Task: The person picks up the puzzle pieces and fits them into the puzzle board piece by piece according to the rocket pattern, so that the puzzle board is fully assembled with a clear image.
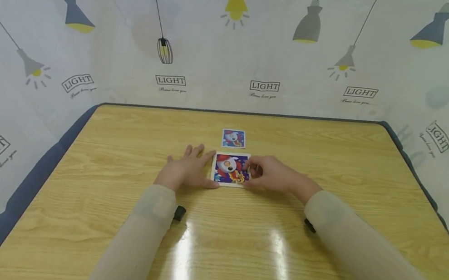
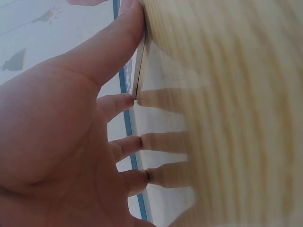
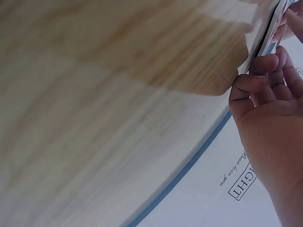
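Observation:
A square picture puzzle board [image 1: 226,170] with a pale border lies on the table. Its picture shows a white and red cartoon figure on dark blue. My left hand [image 1: 188,168] rests spread at the board's left side, thumb at the near corner and index finger at the far one. In the left wrist view, the left hand [image 2: 61,123] touches the board's edge [image 2: 140,68]. At the right side, my right hand [image 1: 270,174] has curled fingers and pinches what looks like a small thin puzzle piece, mostly hidden. The right wrist view shows the right hand [image 3: 270,104] beside the board.
A smaller picture card [image 1: 233,138] with a matching image lies just beyond the board. The wooden table [image 1: 117,220] meets a lamp-printed cloth [image 1: 217,48] along its back and sides. Dark wrist bands [image 1: 179,213] show below the sleeves.

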Tool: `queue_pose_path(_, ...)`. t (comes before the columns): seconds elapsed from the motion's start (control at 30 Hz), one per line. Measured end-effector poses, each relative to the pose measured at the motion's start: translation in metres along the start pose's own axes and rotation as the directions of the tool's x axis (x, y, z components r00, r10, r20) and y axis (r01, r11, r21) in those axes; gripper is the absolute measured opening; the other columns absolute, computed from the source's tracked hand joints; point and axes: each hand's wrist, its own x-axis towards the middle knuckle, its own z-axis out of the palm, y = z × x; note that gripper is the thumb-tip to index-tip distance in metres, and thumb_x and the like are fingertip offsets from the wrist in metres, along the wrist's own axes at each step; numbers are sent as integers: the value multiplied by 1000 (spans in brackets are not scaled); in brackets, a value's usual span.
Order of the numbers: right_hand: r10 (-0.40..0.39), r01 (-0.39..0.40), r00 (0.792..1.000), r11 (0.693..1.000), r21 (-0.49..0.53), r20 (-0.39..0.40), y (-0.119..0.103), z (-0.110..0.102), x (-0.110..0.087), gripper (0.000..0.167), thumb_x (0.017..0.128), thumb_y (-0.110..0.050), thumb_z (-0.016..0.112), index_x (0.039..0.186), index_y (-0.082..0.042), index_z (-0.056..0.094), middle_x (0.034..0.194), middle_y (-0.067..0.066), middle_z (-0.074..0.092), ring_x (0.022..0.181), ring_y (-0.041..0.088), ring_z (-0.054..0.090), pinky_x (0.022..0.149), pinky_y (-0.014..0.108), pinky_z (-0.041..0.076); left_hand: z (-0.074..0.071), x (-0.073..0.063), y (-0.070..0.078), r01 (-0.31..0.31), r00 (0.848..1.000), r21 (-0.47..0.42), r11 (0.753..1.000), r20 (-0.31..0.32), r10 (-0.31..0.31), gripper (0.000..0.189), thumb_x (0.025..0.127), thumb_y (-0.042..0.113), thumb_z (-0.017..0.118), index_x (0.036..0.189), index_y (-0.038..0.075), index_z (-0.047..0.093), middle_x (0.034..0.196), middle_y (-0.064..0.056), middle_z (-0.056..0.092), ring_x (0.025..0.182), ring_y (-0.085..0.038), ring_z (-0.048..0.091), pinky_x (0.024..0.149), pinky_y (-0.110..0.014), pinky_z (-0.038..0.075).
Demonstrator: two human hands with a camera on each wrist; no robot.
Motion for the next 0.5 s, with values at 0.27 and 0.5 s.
queue_pose_path(0.27, 10, -10, 1000, 1000, -27, -7, 1, 0, 4, 38, 93, -29, 84, 123, -13, 68, 95, 4, 61, 85, 17, 55, 76, 33, 51, 4, 9, -3, 6, 1000, 15, 1000, -9, -6, 111, 88, 77, 69, 172, 37, 9, 182, -7, -6, 168, -41, -8, 120, -88, 1)
queue_pose_path(0.5, 24, -25, 999, 999, -33, -26, 1, -1, 7, 36, 93, -29, 84, 122, -15, 67, 96, 4, 61, 87, 18, 55, 77, 33, 51, 0, 4, 2, 27, 1000, 2, 1000, -6, -27, 107, 92, 73, 68, 173, 34, 10, 182, -7, -4, 168, -39, -7, 122, -86, 1)
